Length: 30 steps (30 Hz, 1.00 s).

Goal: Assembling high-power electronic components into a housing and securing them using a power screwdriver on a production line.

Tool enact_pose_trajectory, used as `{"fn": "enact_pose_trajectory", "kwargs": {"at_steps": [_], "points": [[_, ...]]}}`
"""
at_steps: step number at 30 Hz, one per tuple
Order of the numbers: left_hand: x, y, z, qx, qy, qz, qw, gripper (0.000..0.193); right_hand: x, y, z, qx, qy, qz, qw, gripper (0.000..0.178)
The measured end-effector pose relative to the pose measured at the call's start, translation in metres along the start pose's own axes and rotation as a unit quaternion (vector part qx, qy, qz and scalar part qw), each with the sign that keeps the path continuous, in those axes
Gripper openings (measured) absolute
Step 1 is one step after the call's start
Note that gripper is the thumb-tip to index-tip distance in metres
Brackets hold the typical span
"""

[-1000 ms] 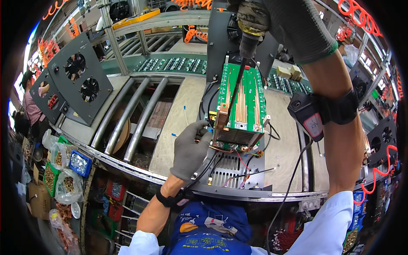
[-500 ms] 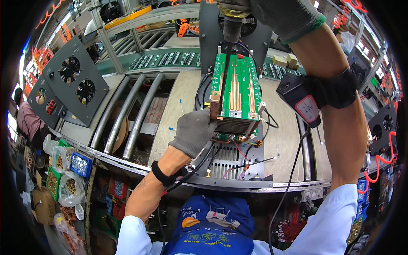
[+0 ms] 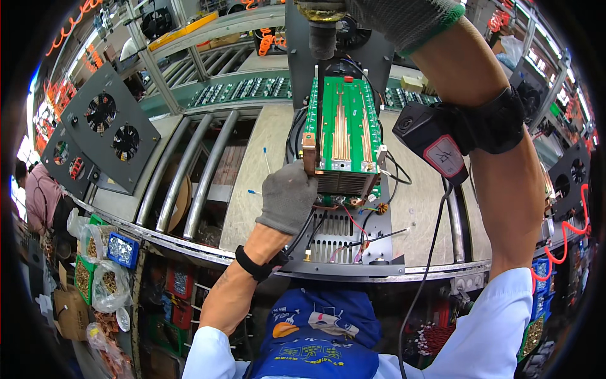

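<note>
A green circuit board assembly (image 3: pixel 363 120) with copper strips on top and a finned metal block beneath stands on a grey metal chassis plate (image 3: pixel 379 218). At its near left corner rises a copper bar (image 3: pixel 308 151). My gloved left hand (image 3: pixel 287 196) is closed around the bar's lower part; its fingertips are partly hidden. High at the top edge, my gloved right hand (image 3: pixel 407 22) grips a power screwdriver (image 3: pixel 322 35), partly cut off by the frame. Its long dark bit points down along the board's left side, its tip near the copper bar; contact cannot be made out.
Metal rollers (image 3: pixel 183 170) lie left of the work, beside a grey panel with fans (image 3: pixel 104 126). Small boards line a green conveyor (image 3: pixel 243 90) behind. Parts bins (image 3: pixel 122 248) hang lower left. A black cable (image 3: pixel 429 259) hangs from the device on my right forearm.
The screwdriver has shifted left relative to the board, and its bit is more upright. The copper bar's top shows more plainly. My left hand stays at the bar; the whole view has shifted slightly.
</note>
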<state>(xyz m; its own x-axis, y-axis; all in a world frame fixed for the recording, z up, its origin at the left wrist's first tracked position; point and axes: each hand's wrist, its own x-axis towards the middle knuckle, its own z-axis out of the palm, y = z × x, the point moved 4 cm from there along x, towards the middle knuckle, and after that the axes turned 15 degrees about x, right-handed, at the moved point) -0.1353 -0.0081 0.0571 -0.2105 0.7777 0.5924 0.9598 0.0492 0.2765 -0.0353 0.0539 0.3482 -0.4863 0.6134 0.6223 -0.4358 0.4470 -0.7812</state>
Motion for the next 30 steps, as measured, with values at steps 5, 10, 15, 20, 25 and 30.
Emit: {"fn": "enact_pose_trajectory", "kwargs": {"at_steps": [5,10,15,20,25,30], "points": [[-0.007,0.001,-0.009,0.003,0.002,-0.024,1.000,0.016,0.001,0.001,0.002,0.003,0.002,-0.004,1.000,0.013],[-0.006,0.002,-0.018,-0.070,0.080,0.010,0.994,0.031,0.003,0.002,0.004,0.005,0.010,-0.001,1.000,0.013],[-0.001,0.000,-0.016,-0.036,0.095,0.099,0.990,0.035,0.007,0.004,0.007,0.003,0.018,0.002,1.000,0.012],[0.000,-0.005,-0.015,-0.058,0.092,0.115,0.987,0.033,0.004,0.005,0.008,0.024,-0.017,-0.025,0.999,0.012],[0.000,-0.005,-0.016,-0.067,0.091,0.115,0.987,0.032,-0.002,0.004,0.009,0.025,0.019,-0.010,0.999,0.014],[0.000,-0.004,-0.016,-0.057,0.091,0.102,0.989,0.034,-0.003,0.002,0.012,0.026,0.037,0.010,0.999,0.014]]}}
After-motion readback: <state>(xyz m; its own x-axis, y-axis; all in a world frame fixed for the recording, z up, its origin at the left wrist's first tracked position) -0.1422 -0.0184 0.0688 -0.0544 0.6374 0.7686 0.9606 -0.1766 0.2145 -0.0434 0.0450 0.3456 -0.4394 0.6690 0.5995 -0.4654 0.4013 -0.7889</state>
